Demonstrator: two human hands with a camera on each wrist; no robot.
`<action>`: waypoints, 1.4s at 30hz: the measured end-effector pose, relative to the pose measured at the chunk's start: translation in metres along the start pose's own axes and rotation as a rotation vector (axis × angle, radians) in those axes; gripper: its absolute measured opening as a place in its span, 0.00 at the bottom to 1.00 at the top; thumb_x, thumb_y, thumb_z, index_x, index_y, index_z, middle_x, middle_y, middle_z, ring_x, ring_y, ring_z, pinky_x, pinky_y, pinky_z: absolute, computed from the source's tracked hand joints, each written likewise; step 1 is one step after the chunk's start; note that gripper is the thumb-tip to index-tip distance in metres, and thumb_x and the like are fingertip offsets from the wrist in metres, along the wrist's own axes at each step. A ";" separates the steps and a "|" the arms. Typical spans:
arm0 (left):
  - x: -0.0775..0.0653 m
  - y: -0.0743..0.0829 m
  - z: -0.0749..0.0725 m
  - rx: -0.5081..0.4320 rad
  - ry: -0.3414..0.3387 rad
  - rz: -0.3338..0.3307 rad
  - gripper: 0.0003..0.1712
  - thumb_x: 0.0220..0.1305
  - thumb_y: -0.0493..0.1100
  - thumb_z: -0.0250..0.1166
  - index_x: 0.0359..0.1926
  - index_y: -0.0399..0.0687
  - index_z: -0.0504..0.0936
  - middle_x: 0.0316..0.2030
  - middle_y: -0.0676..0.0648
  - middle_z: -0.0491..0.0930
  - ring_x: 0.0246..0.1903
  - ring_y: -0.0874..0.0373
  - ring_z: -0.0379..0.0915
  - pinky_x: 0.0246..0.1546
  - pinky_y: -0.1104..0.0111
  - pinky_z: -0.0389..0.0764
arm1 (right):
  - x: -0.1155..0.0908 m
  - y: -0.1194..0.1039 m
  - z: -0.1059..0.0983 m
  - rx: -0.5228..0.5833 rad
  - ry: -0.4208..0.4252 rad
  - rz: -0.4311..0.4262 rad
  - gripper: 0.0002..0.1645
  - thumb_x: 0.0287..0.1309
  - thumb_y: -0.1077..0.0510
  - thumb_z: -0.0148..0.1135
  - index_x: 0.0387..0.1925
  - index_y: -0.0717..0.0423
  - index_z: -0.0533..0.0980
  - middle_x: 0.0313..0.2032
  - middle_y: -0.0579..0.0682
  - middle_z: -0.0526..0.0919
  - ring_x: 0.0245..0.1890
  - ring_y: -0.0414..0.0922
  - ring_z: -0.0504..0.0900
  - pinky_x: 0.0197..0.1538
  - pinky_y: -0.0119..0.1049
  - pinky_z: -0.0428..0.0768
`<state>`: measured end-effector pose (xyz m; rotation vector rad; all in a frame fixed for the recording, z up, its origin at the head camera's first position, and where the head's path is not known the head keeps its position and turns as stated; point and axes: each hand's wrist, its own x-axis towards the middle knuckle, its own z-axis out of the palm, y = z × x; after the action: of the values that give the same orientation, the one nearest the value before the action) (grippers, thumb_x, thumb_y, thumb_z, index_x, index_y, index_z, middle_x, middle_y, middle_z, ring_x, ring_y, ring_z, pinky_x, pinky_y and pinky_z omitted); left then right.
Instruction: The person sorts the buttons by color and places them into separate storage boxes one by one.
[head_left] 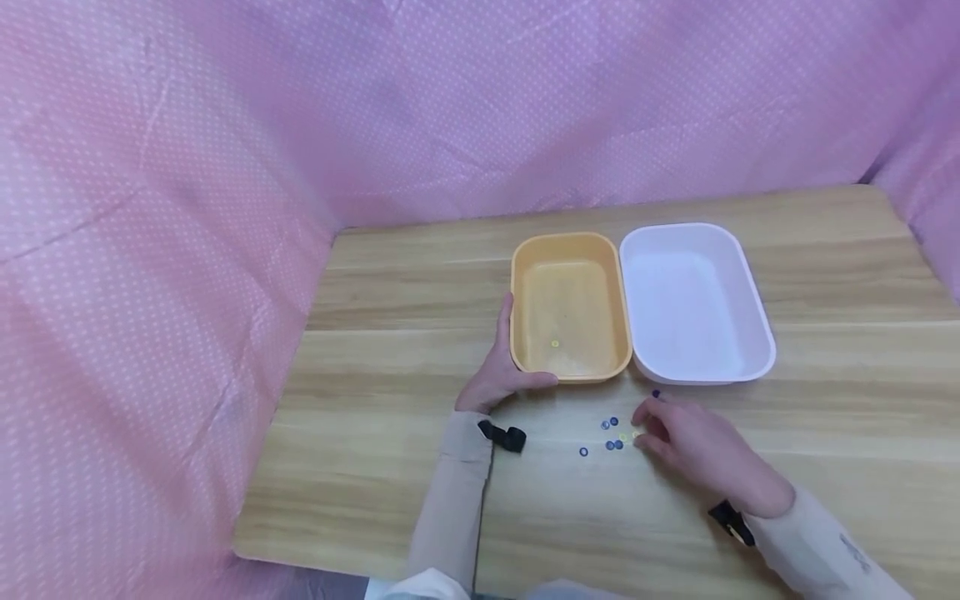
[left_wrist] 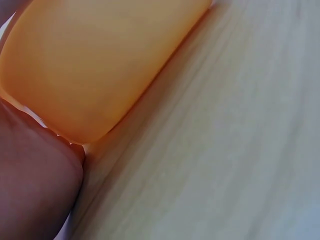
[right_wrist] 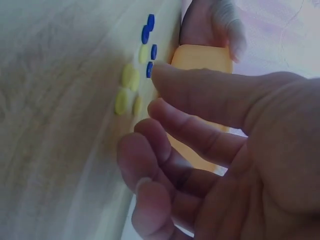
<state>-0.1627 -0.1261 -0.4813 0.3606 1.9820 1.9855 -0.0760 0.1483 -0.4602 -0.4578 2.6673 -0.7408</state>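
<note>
Head view: one yellow disc (head_left: 555,343) inside the orange tub (head_left: 573,304) my left grip (head_left: 501,373) holds; blue discs (head_left: 613,422) and yellow discs (head_left: 622,437) remain beside my loosely spread right grip (head_left: 699,444).

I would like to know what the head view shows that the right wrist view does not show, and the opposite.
Only the head view: the inside of the orange tub, with a single yellow disc in it, the white tub in full, and the black straps.

Only the right wrist view: the palm side of the right hand, and more yellow discs on the table than the head view reveals.

Both: the left hand at the orange tub, the right hand, and blue discs and yellow discs.
</note>
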 end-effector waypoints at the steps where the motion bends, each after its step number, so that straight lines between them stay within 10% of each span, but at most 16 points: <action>1: 0.000 0.001 0.000 0.005 0.000 -0.002 0.78 0.37 0.31 0.78 0.72 0.63 0.27 0.73 0.54 0.39 0.67 0.56 0.49 0.67 0.61 0.47 | 0.000 0.000 0.001 -0.005 -0.002 0.001 0.14 0.48 0.57 0.71 0.38 0.51 0.79 0.24 0.40 0.72 0.23 0.39 0.69 0.26 0.33 0.69; 42: 0.005 -0.016 -0.003 -0.035 0.016 0.036 0.80 0.34 0.29 0.79 0.73 0.62 0.28 0.73 0.55 0.42 0.64 0.56 0.55 0.66 0.63 0.48 | -0.005 0.004 0.011 -0.137 0.062 -0.071 0.07 0.51 0.59 0.68 0.24 0.50 0.76 0.24 0.41 0.71 0.22 0.38 0.69 0.26 0.35 0.72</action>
<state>-0.1676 -0.1268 -0.4980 0.3758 1.9605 2.0485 -0.0683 0.1492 -0.4700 -0.5765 2.7840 -0.6026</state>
